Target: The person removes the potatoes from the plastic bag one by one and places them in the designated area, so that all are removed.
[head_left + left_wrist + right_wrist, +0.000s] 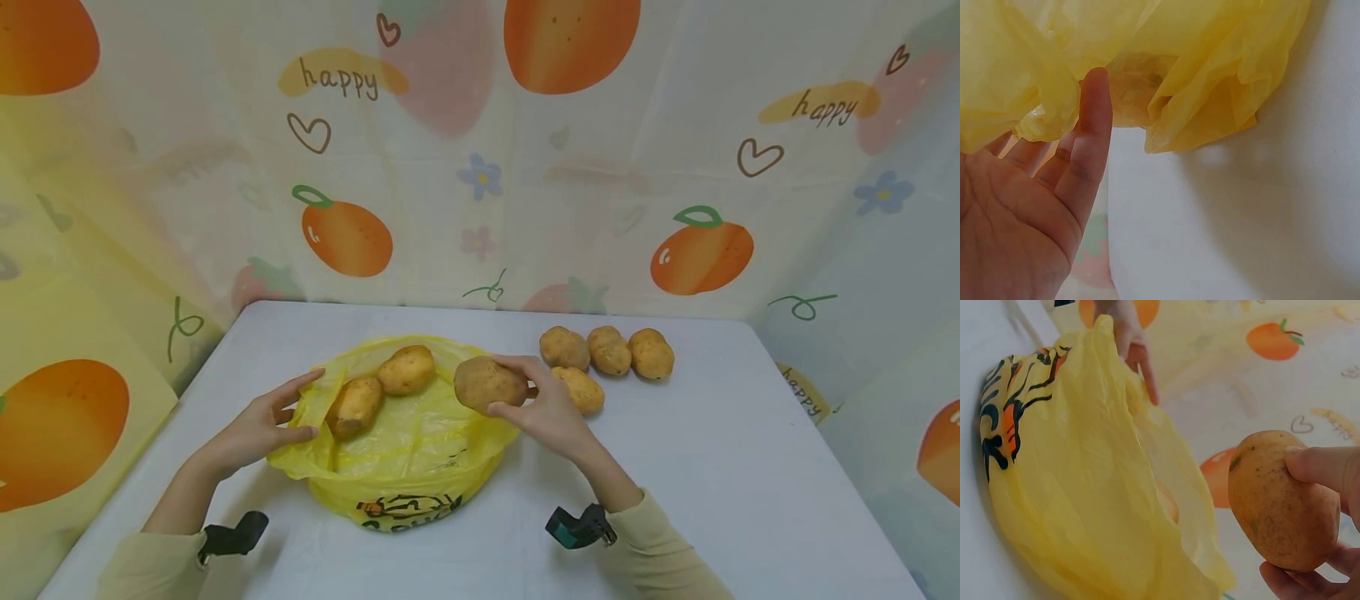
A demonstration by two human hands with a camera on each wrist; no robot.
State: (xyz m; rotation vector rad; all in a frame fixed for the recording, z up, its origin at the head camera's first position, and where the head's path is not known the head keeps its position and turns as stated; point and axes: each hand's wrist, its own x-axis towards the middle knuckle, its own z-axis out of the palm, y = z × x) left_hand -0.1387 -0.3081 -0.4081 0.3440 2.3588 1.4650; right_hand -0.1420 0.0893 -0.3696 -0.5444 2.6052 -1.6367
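Note:
My right hand (546, 406) grips a brown potato (489, 384) above the right rim of a yellow plastic bag (405, 492). Its thumb presses one side of the potato, as the right wrist view shows up close. At the bag's left rim, my left hand (258, 425) touches the plastic, thumb and fingers spread apart. Folds of the bag cover some of its fingertips in the left wrist view, where one finger stretches straight up. Inside the wide-mouthed bag lie two potatoes, one near the left hand (356, 407) and another potato (407, 370) at the back.
Right of the bag, three potatoes stand in a row, the rightmost potato (652, 354) at its end. One more potato (581, 392) lies in front of them, partly behind the right hand. A white table (712, 500) carries everything. Behind it hangs a fruit-patterned cloth (585, 233).

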